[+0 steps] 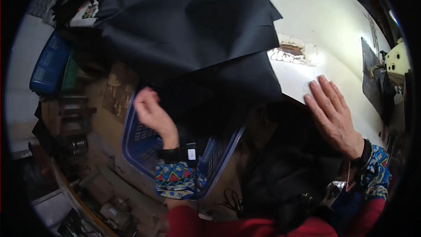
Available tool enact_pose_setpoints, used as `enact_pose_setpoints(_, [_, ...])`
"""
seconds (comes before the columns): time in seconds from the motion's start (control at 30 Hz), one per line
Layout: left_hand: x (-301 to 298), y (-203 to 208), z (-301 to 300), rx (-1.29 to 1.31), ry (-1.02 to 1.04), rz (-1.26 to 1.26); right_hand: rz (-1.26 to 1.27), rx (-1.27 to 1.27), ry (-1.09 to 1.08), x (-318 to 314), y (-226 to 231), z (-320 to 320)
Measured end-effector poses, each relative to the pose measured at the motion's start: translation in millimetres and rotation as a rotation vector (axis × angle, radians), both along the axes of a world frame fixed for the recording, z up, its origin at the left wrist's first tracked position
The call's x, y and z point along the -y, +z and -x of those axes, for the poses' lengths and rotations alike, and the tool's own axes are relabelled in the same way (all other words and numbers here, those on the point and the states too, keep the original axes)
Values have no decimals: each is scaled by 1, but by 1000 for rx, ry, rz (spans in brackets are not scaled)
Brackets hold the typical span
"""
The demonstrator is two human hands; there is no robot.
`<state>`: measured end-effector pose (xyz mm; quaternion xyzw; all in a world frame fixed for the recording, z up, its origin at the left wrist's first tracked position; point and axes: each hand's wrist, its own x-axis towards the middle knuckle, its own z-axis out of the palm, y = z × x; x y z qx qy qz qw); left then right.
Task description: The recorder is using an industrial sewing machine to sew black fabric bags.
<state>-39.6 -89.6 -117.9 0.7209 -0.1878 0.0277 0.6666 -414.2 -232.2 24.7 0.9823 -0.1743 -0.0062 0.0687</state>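
My left hand (153,113) hangs over the blue plastic basket (129,142), beside the dark material near its rim. Its fingers look bent, but motion smears them, and I cannot see anything held. My right hand (330,113) lies with fingers stretched out on the white tabletop (322,11), near its front edge. Large black sheets (206,22) of smooth, creased material spread over the far part of the table and droop over its front edge above the basket. Deep shadow hides much of the basket's inside.
On the right stands a cream-coloured machine (398,61) beside a dark plate. A worn patch (291,52) marks the tabletop. At the left are a blue crate (49,63) and a green one (70,72). A motor (115,213) sits low at the lower left.
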Motion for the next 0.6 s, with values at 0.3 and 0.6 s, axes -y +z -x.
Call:
enact_pose_setpoints(0.3, [-47, -254, 104, 125, -549, -1430, -2, 22, 9, -7, 7, -10])
enact_pose_setpoints(0.6, [-93, -224, -7, -226, -635, -806, -47, 14, 11, -8, 15, -13])
